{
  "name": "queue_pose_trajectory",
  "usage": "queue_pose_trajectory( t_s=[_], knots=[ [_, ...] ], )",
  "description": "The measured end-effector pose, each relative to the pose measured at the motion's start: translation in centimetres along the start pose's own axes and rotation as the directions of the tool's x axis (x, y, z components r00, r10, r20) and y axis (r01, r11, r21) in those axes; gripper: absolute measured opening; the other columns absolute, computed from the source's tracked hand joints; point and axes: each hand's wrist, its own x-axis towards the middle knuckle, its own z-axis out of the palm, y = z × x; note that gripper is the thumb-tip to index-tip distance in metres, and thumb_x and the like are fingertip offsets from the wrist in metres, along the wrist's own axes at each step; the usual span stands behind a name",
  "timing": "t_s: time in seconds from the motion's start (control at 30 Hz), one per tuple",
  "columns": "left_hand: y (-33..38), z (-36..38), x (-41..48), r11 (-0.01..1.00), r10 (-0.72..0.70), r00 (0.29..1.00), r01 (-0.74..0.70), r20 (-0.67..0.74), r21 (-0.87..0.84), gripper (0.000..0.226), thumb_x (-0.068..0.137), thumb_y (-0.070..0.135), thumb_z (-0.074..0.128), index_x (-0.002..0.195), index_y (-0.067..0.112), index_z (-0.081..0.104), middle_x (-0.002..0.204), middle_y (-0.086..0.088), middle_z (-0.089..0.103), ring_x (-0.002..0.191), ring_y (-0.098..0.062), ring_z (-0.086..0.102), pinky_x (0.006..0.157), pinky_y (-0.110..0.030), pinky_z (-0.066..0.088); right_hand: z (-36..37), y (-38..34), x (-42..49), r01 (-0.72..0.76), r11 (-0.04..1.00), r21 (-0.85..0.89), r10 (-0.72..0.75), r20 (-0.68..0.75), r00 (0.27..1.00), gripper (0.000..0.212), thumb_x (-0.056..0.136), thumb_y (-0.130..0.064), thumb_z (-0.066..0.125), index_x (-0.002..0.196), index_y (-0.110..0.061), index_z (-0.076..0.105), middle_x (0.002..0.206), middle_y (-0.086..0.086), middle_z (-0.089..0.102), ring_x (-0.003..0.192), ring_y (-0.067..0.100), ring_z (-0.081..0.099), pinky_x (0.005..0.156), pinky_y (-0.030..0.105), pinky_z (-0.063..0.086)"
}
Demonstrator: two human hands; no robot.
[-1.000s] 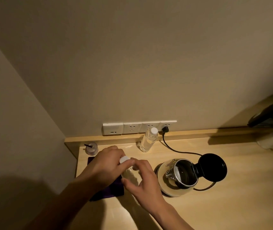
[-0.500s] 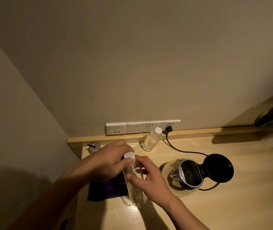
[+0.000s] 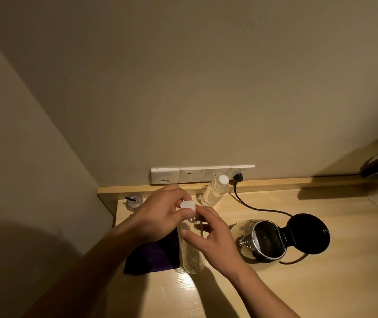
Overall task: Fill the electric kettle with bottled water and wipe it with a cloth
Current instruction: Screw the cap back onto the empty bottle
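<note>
Two hands meet on our bottle (image 3: 191,251), upright on the tabletop (image 3: 298,292): our left hand (image 3: 160,216) pinches its white cap (image 3: 188,205), our right hand (image 3: 213,237) grips its body. At 3 o'clock from it sits the kettle (image 3: 264,244), lid (image 3: 307,232) open; at 9 o'clock, the cloth (image 3: 153,255); at 12 o'clock, a second bottle (image 3: 214,191).

Clear capped water bottle (image 3: 191,253) held upright near the desk's left edge; purple cloth (image 3: 153,255) beside it; open-lidded kettle (image 3: 268,243) right.
</note>
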Motion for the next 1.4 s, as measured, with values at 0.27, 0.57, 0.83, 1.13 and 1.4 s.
queue_pose_trajectory(
  t_s=[0.27, 0.57, 0.83, 1.13, 1.4],
  knots=[
    [0.7, -3.2, 0.7, 0.994, 0.112, 0.979, -0.11, 0.172, -0.02, 0.028, 0.096, 0.016, 0.067, 0.114, 0.037, 0.067, 0.107, 0.015, 0.054, 0.095, -0.004, 0.055, 0.083, -0.022, 0.047, -2.2, -1.9, 1.7, -0.064, 0.975, 0.215, 0.01, 0.242, 0.97, 0.048, 0.084, -0.017, 0.084, 0.13, -0.023, 0.071, 0.125, 0.009, 0.072, 0.12, 0.029, 0.066, 0.107, 0.047, 0.053],
    [2.6, -2.4, 2.2, 0.983, 0.038, 0.974, 0.004, -0.225, 0.185, 0.024, 0.085, 0.052, 0.071, 0.093, 0.029, 0.071, 0.085, 0.015, 0.058, 0.075, 0.0, 0.054, 0.058, -0.019, 0.035, -2.1, -3.2, 3.3, 0.078, 0.996, 0.038, -0.079, 0.009, 0.997, 0.038, 0.083, -0.018, 0.087, 0.117, -0.026, 0.072, 0.117, 0.008, 0.067, 0.109, 0.025, 0.065, 0.096, 0.051, 0.054],
    [3.0, -4.1, 2.4, 0.995, 0.092, 0.992, -0.088, -0.088, 0.046, 0.013, 0.084, 0.03, 0.081, 0.088, 0.023, 0.071, 0.084, 0.011, 0.06, 0.068, -0.005, 0.052, 0.063, -0.023, 0.041, -3.2, -4.1, 3.8, -0.012, 0.982, 0.186, -0.026, 0.202, 0.979, 0.045, 0.084, -0.012, 0.082, 0.127, -0.015, 0.07, 0.115, 0.006, 0.071, 0.11, 0.021, 0.068, 0.092, 0.033, 0.056],
    [2.8, -6.9, 2.9, 0.896, 0.359, 0.914, -0.281, 0.188, -0.344, 0.041, 0.086, 0.048, 0.075, 0.102, 0.011, 0.074, 0.097, -0.008, 0.065, 0.086, -0.031, 0.063, 0.075, -0.045, 0.053, -4.3, -5.4, 5.2, -0.198, 0.886, 0.419, -0.094, 0.581, 0.808, 0.062, 0.08, -0.034, 0.088, 0.129, -0.003, 0.066, 0.114, 0.019, 0.074, 0.107, 0.038, 0.069, 0.102, 0.055, 0.053],
    [2.1, -6.6, 3.0, 0.85, 0.311, 0.946, -0.234, 0.092, -0.471, 0.049, 0.085, 0.053, 0.073, 0.117, 0.016, 0.074, 0.102, -0.003, 0.064, 0.093, -0.021, 0.064, 0.081, -0.03, 0.052, -4.0, -5.8, 5.8, -0.226, 0.838, 0.497, -0.113, 0.562, 0.819, 0.069, 0.079, -0.03, 0.09, 0.134, 0.001, 0.061, 0.12, 0.018, 0.071, 0.111, 0.04, 0.065, 0.104, 0.05, 0.05]
  ],
)
